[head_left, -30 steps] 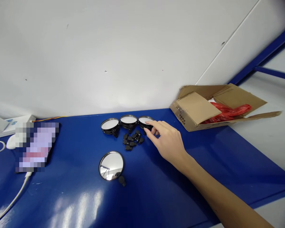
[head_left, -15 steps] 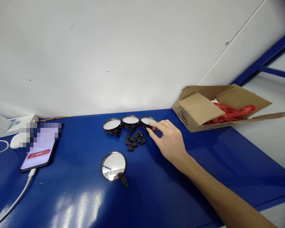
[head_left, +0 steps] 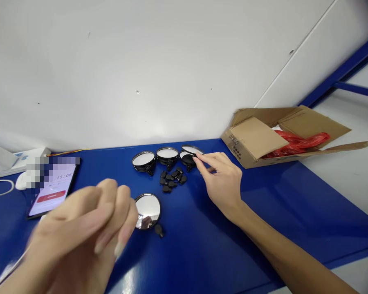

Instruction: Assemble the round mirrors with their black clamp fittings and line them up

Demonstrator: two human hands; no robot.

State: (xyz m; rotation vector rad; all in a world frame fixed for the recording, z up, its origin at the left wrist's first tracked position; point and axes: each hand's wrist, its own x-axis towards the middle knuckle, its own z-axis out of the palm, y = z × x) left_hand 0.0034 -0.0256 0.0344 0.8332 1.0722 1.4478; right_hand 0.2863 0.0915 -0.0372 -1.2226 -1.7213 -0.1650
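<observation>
My right hand (head_left: 223, 179) reaches across the blue table (head_left: 263, 212) and pinches the rim of the top round mirror (head_left: 190, 150) of the rightmost stack, tilting it up off that stack. Two more stacks of round mirrors (head_left: 155, 157) stand to its left. A heap of small black caps (head_left: 171, 180) lies just in front of them. A single round mirror (head_left: 149, 210) lies face up nearer to me with one black cap (head_left: 158, 230) beside it. My left hand (head_left: 86, 237) hovers blurred in the foreground with curled fingers, partly covering that mirror.
An open cardboard box (head_left: 257, 139) with red plastic (head_left: 297, 143) inside lies at the back right. A lit phone (head_left: 52, 188) with a white cable (head_left: 6, 269) lies at the left, near a white power strip (head_left: 15, 159). A white wall stands behind the table.
My left hand has come into view in the foreground. My right hand has lifted and tilted the top mirror of the rightmost stack.
</observation>
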